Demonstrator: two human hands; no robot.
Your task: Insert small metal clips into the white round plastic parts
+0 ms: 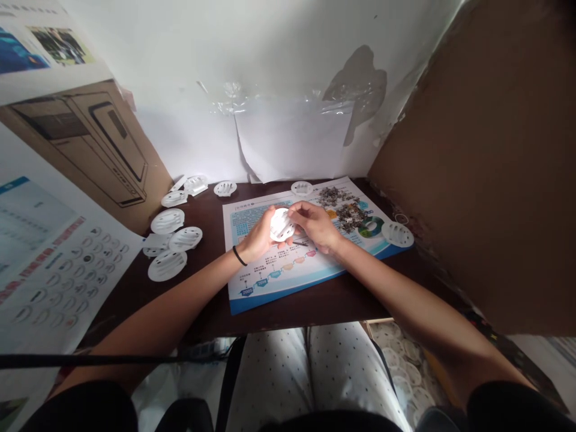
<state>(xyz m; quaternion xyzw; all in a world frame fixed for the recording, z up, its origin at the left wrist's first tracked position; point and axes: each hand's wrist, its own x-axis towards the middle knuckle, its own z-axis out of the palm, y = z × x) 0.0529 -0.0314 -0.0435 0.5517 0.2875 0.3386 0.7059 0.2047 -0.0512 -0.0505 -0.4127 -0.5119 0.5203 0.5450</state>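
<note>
My left hand [260, 237] is wrapped round the edge of a round white plastic piece [281, 225] with raised ridges and slots, holding it up above a printed sheet. At its upper right, the thumb and fingers of my right hand [317, 227] are pinched together against the face of the piece. Whatever is between those fingertips is too small or hidden to make out. Small metal parts [348, 216] lie in loose piles just beyond my right hand. A thin dark rod [299, 243] shows under the hands.
Several similar white pieces [167, 221] lie at the left of the dark table [211, 309], some overlapping. Others lie at the back and on the right [398, 234]. The printed sheet [243, 282] covers the middle. Cardboard walls [486, 168] and a white back wall [292, 138] enclose the table.
</note>
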